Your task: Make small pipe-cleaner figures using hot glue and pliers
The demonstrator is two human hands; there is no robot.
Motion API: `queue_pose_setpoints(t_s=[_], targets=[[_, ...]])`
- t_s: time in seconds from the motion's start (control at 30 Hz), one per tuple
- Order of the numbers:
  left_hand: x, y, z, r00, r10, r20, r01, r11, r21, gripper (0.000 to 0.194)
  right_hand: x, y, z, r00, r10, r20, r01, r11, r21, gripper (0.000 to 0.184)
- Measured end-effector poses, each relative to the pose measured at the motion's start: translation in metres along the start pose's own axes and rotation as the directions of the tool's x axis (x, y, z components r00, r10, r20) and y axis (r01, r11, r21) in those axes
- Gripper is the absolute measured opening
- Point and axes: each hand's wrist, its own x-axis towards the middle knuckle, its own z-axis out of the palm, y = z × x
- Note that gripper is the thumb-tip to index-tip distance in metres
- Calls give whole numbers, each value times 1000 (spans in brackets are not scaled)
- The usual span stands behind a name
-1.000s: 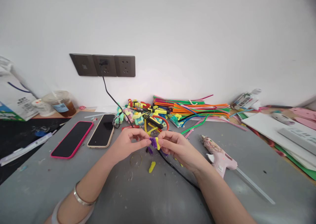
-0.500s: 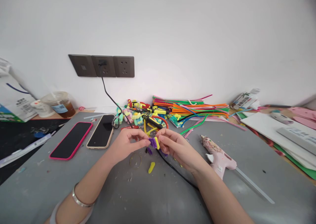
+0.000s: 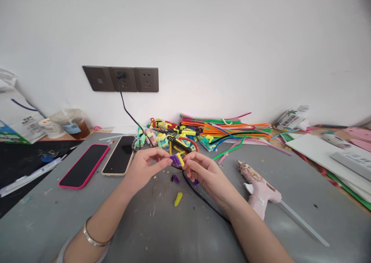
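Between both hands, above the grey table mat [image 3: 162,232], is a small purple-and-yellow pipe-cleaner piece [image 3: 177,160]. My left hand [image 3: 146,168] pinches its purple side between thumb and fingertips. The fingers of my right hand [image 3: 207,174] are closed at its yellow edge, where the thumb and index finger meet it. Below the hands lie a yellow pipe-cleaner piece [image 3: 178,199] and a purple one [image 3: 175,179]. A bit more purple [image 3: 196,182] shows partly behind my right fingers.
A pink glue gun [image 3: 262,191] with a glue stick lies at right. Pipe-cleaner bundles [image 3: 226,126] and black-handled pliers [image 3: 178,142] lie at the back. Two phones [image 3: 84,166] and a drink cup [image 3: 74,124] are at left. A black cable [image 3: 203,199] passes under my right arm.
My hands have lifted the purple-and-yellow piece slightly up and to the left. The piece has tilted, so a yellow strip now shows along its top.
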Motion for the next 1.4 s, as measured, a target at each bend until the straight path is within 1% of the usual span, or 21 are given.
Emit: queue_pose_setpoints(t_s=[0.1, 0.17, 0.27, 0.33, 0.43, 0.53, 0.63, 0.77, 0.9, 0.97, 1.0, 1.03, 1.07, 1.1, 1.13, 1.17, 1.2, 1.23, 1.27, 1.33, 1.4], targets=[[1, -1, -1, 999, 18, -50, -19, 1000, -16, 17, -1, -2, 1, 1000, -19, 0, 19, 999, 50, 30], [1, -1, -1, 999, 13, -51, -14, 1000, -14, 18, -2, -3, 2, 1000, -25, 12, 24, 996, 80, 29], [2, -1, -1, 999, -10, -39, 10, 1000, 7, 19, -1, 0, 1, 999, -52, 10, 51, 996, 80, 28], [2, -2, -1, 998, -41, -51, 42, 999, 28, 21, 0, 2, 1, 997, -79, -22, 80, 995, 58, 28], [3, -5, -2, 989, -125, -75, 129, 990, 50, 26, 2, 3, 1, 989, -116, -92, 120, 992, 33, 28], [3, -9, -4, 980, -182, -85, 186, 982, 41, 29, 3, 2, 1, 977, -158, -146, 165, 986, 38, 29], [4, -13, -6, 982, -168, -87, 170, 985, 10, 28, 3, 2, 1, 972, -174, -159, 185, 981, 59, 27], [3, -16, -7, 988, -130, -89, 128, 991, -25, 29, 3, 2, 2, 976, -156, -154, 168, 983, 70, 29], [1, -13, -8, 990, -110, -88, 112, 994, 8, 29, 3, 3, 2, 975, -154, -159, 165, 985, 55, 31], [1, -10, -8, 995, -44, -90, 51, 995, 82, 27, 4, 4, 1, 970, -167, -175, 177, 983, 45, 30], [1, -9, -8, 995, 30, -98, -16, 990, 143, 23, 4, 4, 1, 967, -174, -186, 186, 982, 46, 30], [1, -7, -8, 984, 140, -106, -115, 970, 217, 19, 5, 4, 0, 964, -179, -198, 193, 980, 52, 29], [1, -5, -8, 956, 272, -109, -230, 927, 297, 15, 6, 4, 0, 961, -183, -209, 199, 978, 62, 28], [1, -4, -8, 910, 403, -100, -342, 863, 371, 12, 6, 4, -1, 958, -186, -219, 206, 976, 72, 27], [1, -3, -8, 853, 516, -79, -437, 789, 432, 11, 7, 5, -2, 954, -192, -230, 215, 973, 79, 26], [1, -3, -8, 801, 596, -52, -506, 721, 473, 10, 7, 5, -2, 950, -200, -241, 225, 971, 82, 25], [2, -3, -8, 765, 644, -26, -548, 672, 498, 10, 7, 5, -3, 944, -211, -254, 238, 968, 79, 25], [2, -4, -9, 747, 665, -6, -569, 643, 512, 10, 7, 5, -3, 937, -225, -267, 252, 965, 72, 24], [2, -5, -9, 743, 670, 10, -575, 630, 522, 10, 7, 5, -4, 930, -240, -279, 267, 962, 62, 23], [2, -8, -9, 748, 662, 37, -573, 618, 538, 11, 7, 1, -5, 914, -282, -293, 305, 952, 35, 22], [2, -10, -8, 751, 658, 59, -572, 604, 555, 11, 3, -7, -6, 883, -352, -309, 367, 930, -12, 22]])
